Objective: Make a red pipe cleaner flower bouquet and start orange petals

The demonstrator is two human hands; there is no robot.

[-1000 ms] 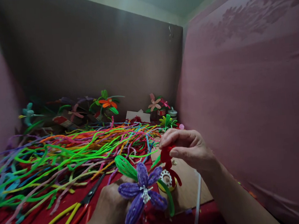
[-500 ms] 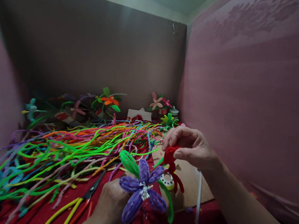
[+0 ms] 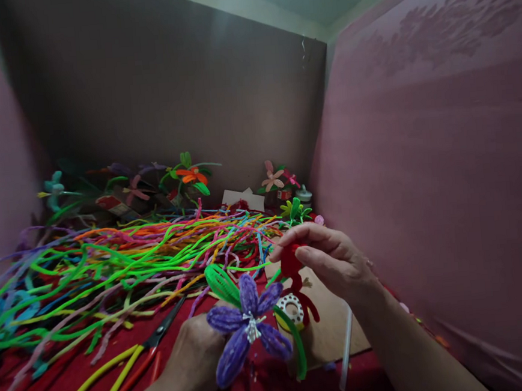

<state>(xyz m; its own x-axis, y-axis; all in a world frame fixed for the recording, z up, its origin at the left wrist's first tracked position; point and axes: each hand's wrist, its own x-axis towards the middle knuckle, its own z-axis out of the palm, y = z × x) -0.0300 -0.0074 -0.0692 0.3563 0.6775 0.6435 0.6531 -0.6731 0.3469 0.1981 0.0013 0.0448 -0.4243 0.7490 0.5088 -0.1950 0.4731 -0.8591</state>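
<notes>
A purple pipe-cleaner flower with white stamens faces me, with green looped leaves on either side. Behind it, my left hand is closed around its stem side; the petals hide most of those fingers. My right hand pinches a rounded red pipe-cleaner piece between thumb and fingers. Narrower red strands hang below that piece. Just under it, close to the flower's right petals, is a round white-and-yellow item with holes.
A big tangle of coloured pipe cleaners covers the table's left and middle. Yellow-and-red handled scissors lie left of my left arm. A brown board and a clear stick are at right. Finished flowers stand along the back wall.
My right hand has shifted slightly left and up with the red piece, its fingers now curved over it. The purple flower has turned a little; the left hand has barely moved.
</notes>
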